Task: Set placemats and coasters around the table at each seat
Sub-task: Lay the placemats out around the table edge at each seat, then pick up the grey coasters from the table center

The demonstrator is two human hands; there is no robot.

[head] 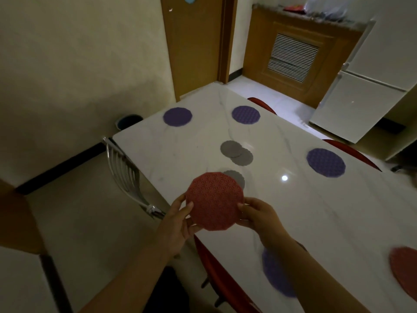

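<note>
Between both hands [222, 219], red placemat [214, 201], seemingly above table [293, 211] edge

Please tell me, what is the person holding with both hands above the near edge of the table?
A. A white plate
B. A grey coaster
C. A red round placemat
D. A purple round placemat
C: the left hand and the right hand grip opposite edges of a red round placemat, while the purple placemats and grey coasters lie on the table.
</note>
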